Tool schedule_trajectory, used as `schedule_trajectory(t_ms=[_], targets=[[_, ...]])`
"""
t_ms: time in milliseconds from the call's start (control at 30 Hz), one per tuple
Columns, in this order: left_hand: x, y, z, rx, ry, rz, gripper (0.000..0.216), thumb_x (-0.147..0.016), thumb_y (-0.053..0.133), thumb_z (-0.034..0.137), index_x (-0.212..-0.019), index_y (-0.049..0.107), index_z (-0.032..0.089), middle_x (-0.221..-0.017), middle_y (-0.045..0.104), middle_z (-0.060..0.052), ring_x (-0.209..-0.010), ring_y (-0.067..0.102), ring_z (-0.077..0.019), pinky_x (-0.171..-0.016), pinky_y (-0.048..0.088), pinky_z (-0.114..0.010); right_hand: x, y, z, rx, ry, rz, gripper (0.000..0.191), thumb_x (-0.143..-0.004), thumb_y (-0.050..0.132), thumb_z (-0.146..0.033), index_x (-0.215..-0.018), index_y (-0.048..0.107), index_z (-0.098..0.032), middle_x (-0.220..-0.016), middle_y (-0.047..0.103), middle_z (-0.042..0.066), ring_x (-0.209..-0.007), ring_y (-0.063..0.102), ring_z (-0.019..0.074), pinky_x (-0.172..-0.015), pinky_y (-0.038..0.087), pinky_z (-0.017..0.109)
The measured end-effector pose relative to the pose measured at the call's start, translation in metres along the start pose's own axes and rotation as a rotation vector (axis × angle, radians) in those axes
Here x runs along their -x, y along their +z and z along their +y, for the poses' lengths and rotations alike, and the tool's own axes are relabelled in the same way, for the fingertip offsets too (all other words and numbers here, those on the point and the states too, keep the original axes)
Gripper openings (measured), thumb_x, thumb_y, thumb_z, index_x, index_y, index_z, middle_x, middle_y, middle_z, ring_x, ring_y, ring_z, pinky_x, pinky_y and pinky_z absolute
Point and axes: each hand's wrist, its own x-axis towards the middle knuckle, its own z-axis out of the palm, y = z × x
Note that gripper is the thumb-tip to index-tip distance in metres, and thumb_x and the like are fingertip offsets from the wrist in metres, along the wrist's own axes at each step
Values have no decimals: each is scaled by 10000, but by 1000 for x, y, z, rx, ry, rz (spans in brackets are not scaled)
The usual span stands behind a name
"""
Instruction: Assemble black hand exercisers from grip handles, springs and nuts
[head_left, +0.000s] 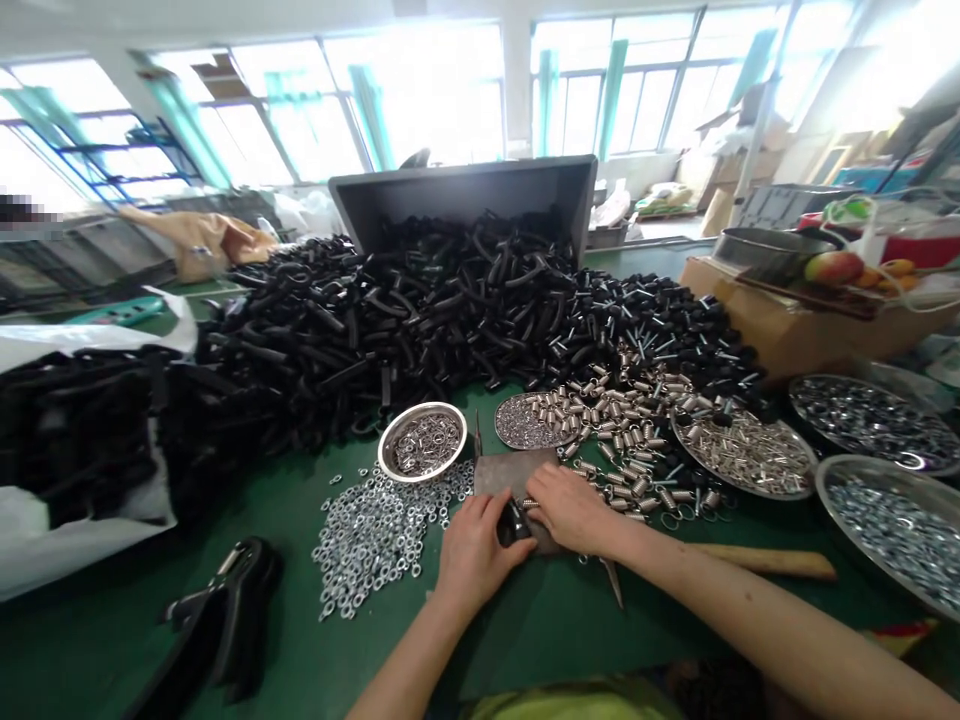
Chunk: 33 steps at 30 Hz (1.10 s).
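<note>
Two hands meet at the near middle of the green table [300,660]. The left hand [472,550] has its fingers clamped around a small black part [514,522]. The right hand [574,510] touches the same part with fingers bent down and close together, but whether they grip it I cannot tell. The part sits at the near edge of a grey metal plate [504,472]. Loose washers [371,535] crowd the left side and reach a steel bowl [422,440]. Springs [630,470] lie just right of the plate. A wooden handle [765,562] lies beside the right forearm. A heap of black handles [420,310] closes off the far side. Bare cloth stays open toward the near edge.
</note>
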Motion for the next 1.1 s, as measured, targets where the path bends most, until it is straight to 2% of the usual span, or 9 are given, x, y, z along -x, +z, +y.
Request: schedule_trajectory(t_ms=[133, 200, 267, 367, 500, 567, 733, 900, 1100], targets=[[-6, -3, -2, 271, -208, 119, 566, -637, 724, 427, -1145, 598, 214, -1015, 623, -65, -975, 566, -246, -867, 452, -385, -8, -4, 7, -87, 5, 6, 140, -813, 591, -315, -845, 587, -179, -839, 623, 41, -841, 542, 186, -708, 412, 276], [-9, -6, -5, 546, -380, 170, 576, -626, 736, 435, -1133, 610, 195, -974, 631, -62, -912, 586, -222, -831, 475, -365, -18, -8, 14, -128, 3, 18, 115, -843, 558, -303, -889, 595, -204, -862, 632, 8, -847, 552, 147, -713, 416, 233], [-13, -12, -8, 895, -579, 194, 565, -629, 741, 432, -1119, 615, 180, -922, 636, -56, -811, 601, -185, -729, 513, -324, -33, -10, 26, -147, 19, 44, 133, -888, 488, -272, -933, 600, -216, -909, 639, -4, -878, 555, 124, -761, 411, 214], [-15, -19, -9, 1285, -791, 217, 473, -661, 721, 449, -1022, 638, 156, -784, 613, -34, -655, 579, -131, -572, 525, -265, -60, -7, 47, -122, 106, 99, 192, -907, 435, -232, -923, 622, -189, -942, 640, 40, -943, 542, 159, -841, 391, 264], [-10, -22, -6, 1539, -970, 218, 419, -702, 675, 495, -878, 622, 118, -706, 585, -28, -577, 564, -109, -516, 522, -238, -91, 9, 68, -65, 228, 138, 110, -824, 549, -205, -857, 650, -176, -941, 624, 98, -989, 522, 227, -835, 388, 321], [-7, -22, -5, 1648, -1008, 174, 431, -727, 643, 514, -870, 610, 109, -736, 603, -47, -585, 578, -113, -513, 519, -228, -99, 17, 72, -56, 258, 141, 82, -796, 582, -207, -825, 654, -180, -931, 622, 102, -979, 527, 230, -813, 393, 317], [-3, -24, -3, 1852, -974, 76, 457, -762, 598, 527, -896, 615, 90, -726, 611, -54, -586, 591, -115, -520, 517, -221, -103, 25, 76, -87, 307, 141, 90, -790, 578, -232, -761, 651, -187, -898, 643, 87, -940, 549, 211, -764, 397, 289], [-4, -28, 2, 1955, -969, 35, 486, -777, 572, 544, -886, 623, 73, -693, 615, -61, -547, 581, -105, -505, 508, -209, -100, 21, 82, -185, 369, 162, 100, -772, 556, -216, -792, 652, -202, -826, 671, 59, -815, 596, 196, -712, 401, 287], [-4, -31, 4, 2038, -950, 20, 476, -789, 569, 523, -918, 630, 69, -665, 620, -53, -535, 593, -115, -501, 513, -221, -92, 8, 79, -421, 408, 261, 99, -730, 509, -200, -769, 600, -195, -736, 664, 27, -711, 604, 178, -666, 426, 285]])
